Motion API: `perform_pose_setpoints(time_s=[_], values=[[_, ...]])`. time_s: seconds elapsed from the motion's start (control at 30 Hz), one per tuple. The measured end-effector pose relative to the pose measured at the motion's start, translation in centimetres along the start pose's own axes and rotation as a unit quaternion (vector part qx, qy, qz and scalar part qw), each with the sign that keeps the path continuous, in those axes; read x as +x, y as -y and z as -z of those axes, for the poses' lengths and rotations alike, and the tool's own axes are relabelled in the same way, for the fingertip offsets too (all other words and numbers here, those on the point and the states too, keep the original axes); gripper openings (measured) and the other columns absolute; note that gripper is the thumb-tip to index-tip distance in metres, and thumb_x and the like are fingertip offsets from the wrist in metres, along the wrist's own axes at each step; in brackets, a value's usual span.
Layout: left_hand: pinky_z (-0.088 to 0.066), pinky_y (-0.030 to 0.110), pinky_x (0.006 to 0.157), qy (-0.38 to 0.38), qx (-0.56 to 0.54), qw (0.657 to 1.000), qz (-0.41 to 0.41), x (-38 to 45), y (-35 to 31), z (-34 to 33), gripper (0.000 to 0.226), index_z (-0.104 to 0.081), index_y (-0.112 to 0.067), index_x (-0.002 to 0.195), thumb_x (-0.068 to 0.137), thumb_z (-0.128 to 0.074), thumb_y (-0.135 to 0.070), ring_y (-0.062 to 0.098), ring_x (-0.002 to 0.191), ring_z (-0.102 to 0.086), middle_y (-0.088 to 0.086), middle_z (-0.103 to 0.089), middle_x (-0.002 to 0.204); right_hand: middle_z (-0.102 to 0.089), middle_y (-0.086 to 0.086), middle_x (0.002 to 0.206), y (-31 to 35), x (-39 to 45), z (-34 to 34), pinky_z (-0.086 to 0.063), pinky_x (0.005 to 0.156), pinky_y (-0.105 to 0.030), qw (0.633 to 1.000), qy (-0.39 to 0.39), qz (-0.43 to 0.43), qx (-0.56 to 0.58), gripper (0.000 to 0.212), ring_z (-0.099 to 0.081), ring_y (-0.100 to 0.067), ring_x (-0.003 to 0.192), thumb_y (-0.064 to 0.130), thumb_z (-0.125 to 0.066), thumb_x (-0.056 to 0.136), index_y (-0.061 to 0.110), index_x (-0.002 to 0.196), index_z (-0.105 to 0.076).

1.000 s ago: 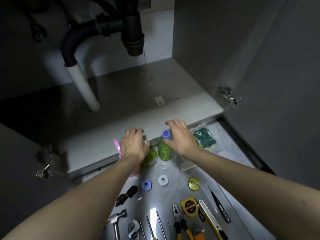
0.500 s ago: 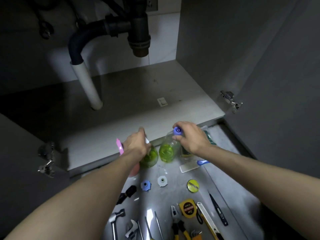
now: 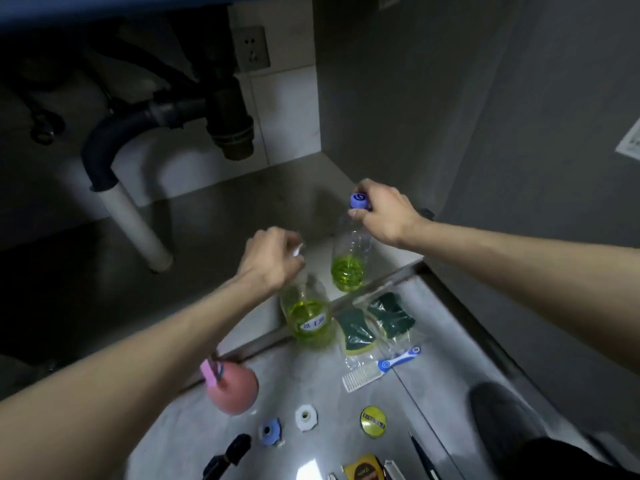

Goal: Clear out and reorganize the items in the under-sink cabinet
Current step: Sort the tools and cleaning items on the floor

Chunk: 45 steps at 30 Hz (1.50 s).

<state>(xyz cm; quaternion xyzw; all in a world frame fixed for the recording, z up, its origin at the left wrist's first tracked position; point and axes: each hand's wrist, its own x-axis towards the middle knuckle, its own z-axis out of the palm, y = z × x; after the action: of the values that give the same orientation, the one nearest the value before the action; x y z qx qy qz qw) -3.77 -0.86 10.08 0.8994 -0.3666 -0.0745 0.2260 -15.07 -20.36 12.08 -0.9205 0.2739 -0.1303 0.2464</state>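
Two clear bottles of green liquid hang over the cabinet floor's front edge, the right hand (image 3: 382,213) pinching one (image 3: 349,261) by its blue cap, the left hand (image 3: 273,259) gripping the other's (image 3: 308,317) top, so either could slip and spill.

Two clear glossy plastic bottles (image 3: 349,251) (image 3: 308,313) of green liquid at centre, one with a smooth blue plastic cap (image 3: 359,200), matt grey cabinet floor (image 3: 214,216), matt white plastic drainpipe (image 3: 135,226) at left, glossy clear plastic wrap on sponges (image 3: 374,323), matt pink rubber plunger cup (image 3: 233,389) below
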Motion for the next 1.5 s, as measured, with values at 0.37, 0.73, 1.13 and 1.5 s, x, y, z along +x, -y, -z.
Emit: perform_pose_setpoints(time_s=[0.37,0.73,1.13,1.5], values=[[-0.052,0.031,0.097,-0.025,-0.098,0.994,-0.037,8.7,-4.0,-4.3,0.032,-0.073,-0.018,0.121,0.089,-0.068,-0.014,0.017,0.111,-0.066,0.002,-0.074,0.115,-0.064,-0.012,0.116,-5.3,8.1,-2.0,-0.036,0.076,-0.03,0.991,-0.092,-0.076,0.066,0.024,-0.06,-0.036,0.107,0.025,-0.069,0.091,0.017,0.111,-0.057],[-0.059,0.036,0.08,0.073,-0.101,0.991,-0.042,10.6,-4.7,-3.9,0.03,-0.07,-0.024,0.102,0.076,-0.085,-0.024,0.015,0.086,-0.069,-0.005,-0.071,0.09,-0.046,-0.008,0.151,-9.6,6.4,-3.1,-0.04,0.11,-0.037,0.986,-0.087,-0.091,0.106,0.065,-0.046,-0.028,0.137,0.032,-0.061,0.094,0.013,0.152,-0.037],[-0.052,0.016,0.074,-0.036,-0.155,0.985,-0.064,15.3,-8.5,-3.2,0.026,-0.068,-0.027,0.097,0.074,-0.08,-0.028,0.011,0.089,-0.064,-0.005,-0.069,0.095,-0.051,0.018,0.127,-12.3,-4.6,-10.3,-0.048,0.099,-0.026,0.97,0.125,-0.126,0.167,0.076,-0.051,-0.004,0.121,0.028,-0.085,0.072,0.034,0.137,-0.045],[-0.056,0.022,0.083,-0.025,-0.178,0.984,-0.004,19.9,-7.7,-6.9,0.02,-0.078,-0.01,0.098,0.078,-0.081,-0.016,0.018,0.093,-0.069,0.005,-0.075,0.094,-0.044,0.004,0.137,-6.5,-3.9,-15.5,-0.038,0.108,-0.033,0.985,-0.034,-0.124,0.115,0.106,-0.037,-0.017,0.129,0.061,-0.083,0.058,0.024,0.146,-0.035]])
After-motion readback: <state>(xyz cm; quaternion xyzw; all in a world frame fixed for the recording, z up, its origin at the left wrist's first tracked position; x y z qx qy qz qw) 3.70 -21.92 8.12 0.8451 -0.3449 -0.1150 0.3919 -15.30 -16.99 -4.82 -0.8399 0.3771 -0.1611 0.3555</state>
